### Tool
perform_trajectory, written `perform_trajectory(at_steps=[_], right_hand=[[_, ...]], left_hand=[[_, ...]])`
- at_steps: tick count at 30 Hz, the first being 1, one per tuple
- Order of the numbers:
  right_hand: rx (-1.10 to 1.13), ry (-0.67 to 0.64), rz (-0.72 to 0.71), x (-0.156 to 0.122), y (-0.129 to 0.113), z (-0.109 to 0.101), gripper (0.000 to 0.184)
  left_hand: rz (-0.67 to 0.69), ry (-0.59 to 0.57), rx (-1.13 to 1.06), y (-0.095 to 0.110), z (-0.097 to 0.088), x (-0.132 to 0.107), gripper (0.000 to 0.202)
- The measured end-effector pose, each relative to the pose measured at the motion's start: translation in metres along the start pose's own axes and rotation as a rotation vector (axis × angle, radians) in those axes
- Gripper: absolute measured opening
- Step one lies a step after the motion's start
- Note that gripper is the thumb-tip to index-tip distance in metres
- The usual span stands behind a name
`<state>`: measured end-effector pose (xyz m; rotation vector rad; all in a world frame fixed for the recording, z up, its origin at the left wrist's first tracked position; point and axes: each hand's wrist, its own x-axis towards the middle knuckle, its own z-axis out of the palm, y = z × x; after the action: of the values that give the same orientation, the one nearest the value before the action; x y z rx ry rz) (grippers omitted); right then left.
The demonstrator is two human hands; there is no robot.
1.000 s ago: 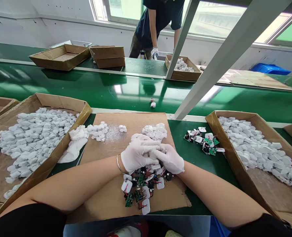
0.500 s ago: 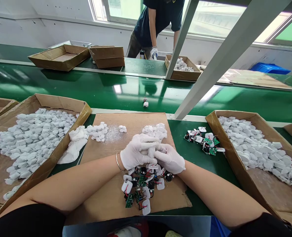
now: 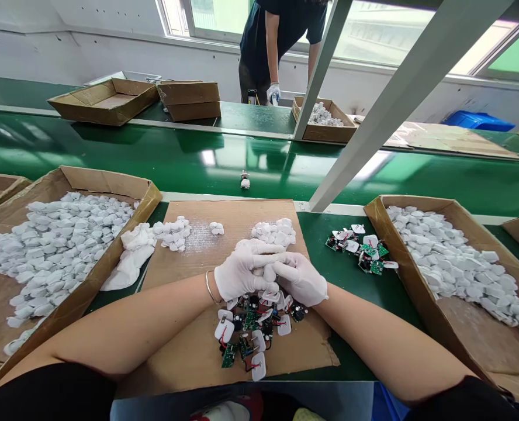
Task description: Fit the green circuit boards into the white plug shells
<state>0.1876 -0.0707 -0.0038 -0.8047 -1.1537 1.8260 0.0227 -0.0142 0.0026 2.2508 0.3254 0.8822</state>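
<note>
My left hand (image 3: 244, 270), in a white glove, has its fingers closed around a small white plastic piece (image 3: 269, 272). My right hand (image 3: 301, 278), also gloved, meets it from the other side and pinches the same piece; the fingers cover most of it. Just below both hands lies a pile of small green circuit boards with wires and white covers (image 3: 251, 327), on a cardboard sheet (image 3: 184, 327). Beyond my hands sit a heap of white plastic pieces (image 3: 274, 232), a smaller cluster (image 3: 216, 228) and another heap (image 3: 174, 234) at the left.
Large cardboard trays of white pieces stand left (image 3: 148, 196) and right (image 3: 380, 213). More circuit boards (image 3: 362, 248) lie at right. A slanted metal post (image 3: 373, 117) rises before the green conveyor (image 3: 154, 155), which carries a small part (image 3: 245, 180). A co-worker (image 3: 281, 47) stands beyond.
The small part on the conveyor has moved left. My hands stay together around the white piece, with the right fingers slightly shifted. The co-worker has moved a little to the right.
</note>
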Motion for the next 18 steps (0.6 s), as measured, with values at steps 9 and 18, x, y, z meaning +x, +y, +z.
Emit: perform_trajectory(at_steps=[9,18], right_hand=[[0.002,0.128,-0.022,-0.002,0.0,0.0,0.024],[0.187,0.017,0.034,0.0,-0.001,-0.005,0.028]], left_hand=[[-0.013,0.202,0.303,0.015,0.001,-0.002,0.036],[0.067,0.185,0.227,-0.001,-0.007,-0.01,0.038]])
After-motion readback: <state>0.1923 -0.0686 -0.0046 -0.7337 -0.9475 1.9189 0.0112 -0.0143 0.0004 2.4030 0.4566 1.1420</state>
